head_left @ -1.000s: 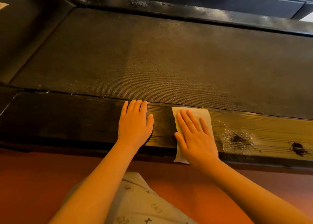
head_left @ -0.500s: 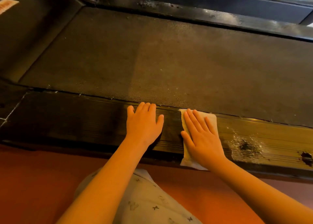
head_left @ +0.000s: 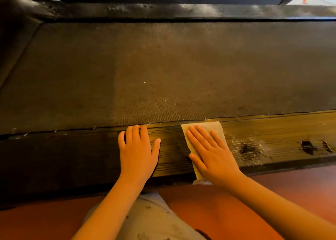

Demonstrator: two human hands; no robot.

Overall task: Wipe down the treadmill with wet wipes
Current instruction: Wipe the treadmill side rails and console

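Observation:
The treadmill's dark textured belt (head_left: 163, 67) fills the upper view, and its ribbed near side rail (head_left: 272, 130) runs across below it. A white wet wipe (head_left: 216, 129) lies flat on the rail, its lower end hanging over the rail's front edge. My right hand (head_left: 212, 154) presses it down with straight, spread fingers. My left hand (head_left: 136, 152) rests flat on the bare rail just left of the wipe, fingers straight, holding nothing.
A dusty patch with a dark spot (head_left: 249, 149) sits on the rail right of the wipe, with darker marks (head_left: 307, 146) further right. The far rail (head_left: 181, 10) looks speckled with dust. Red-brown floor (head_left: 272, 189) and my light-clothed knee (head_left: 156, 219) lie below.
The view has shifted and come closer to the rail. Both hands stay flat on it, the right one still on the wipe, slid slightly along the rail.

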